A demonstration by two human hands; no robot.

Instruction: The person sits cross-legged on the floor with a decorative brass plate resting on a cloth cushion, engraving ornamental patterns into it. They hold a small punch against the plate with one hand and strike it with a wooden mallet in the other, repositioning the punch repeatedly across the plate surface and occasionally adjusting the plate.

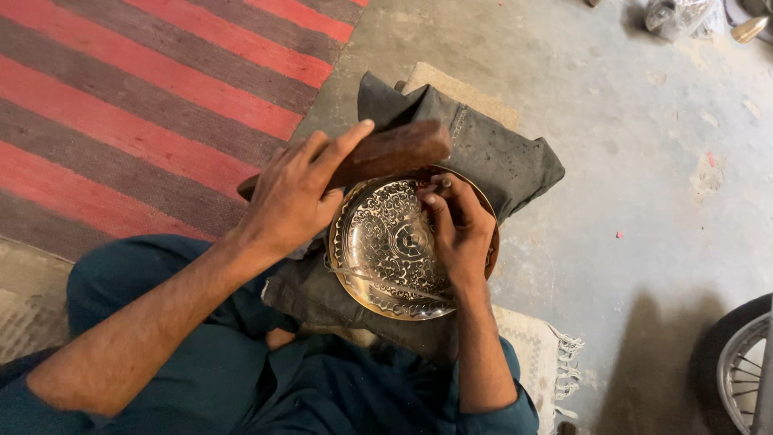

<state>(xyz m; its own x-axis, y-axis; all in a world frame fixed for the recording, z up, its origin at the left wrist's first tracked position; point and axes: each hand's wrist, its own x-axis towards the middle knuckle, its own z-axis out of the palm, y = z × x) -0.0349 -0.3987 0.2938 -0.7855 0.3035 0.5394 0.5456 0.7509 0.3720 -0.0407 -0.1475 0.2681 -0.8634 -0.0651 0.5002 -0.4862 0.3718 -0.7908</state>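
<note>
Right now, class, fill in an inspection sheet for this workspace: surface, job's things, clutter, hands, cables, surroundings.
Surface: folded dark grey cloth pad on a grey concrete floor.
Job's things: round engraved brass plate on the pad; brown wooden block mallet above its rim.
Clutter: crumpled clear plastic bag at the top edge.
Hands: left hand grips the mallet; right hand has its fingers pinched on the plate; what they pinch is hidden.
Cables: nothing seen.
Surroundings: red and brown striped rug; fringed beige mat; spoked wheel.
</note>
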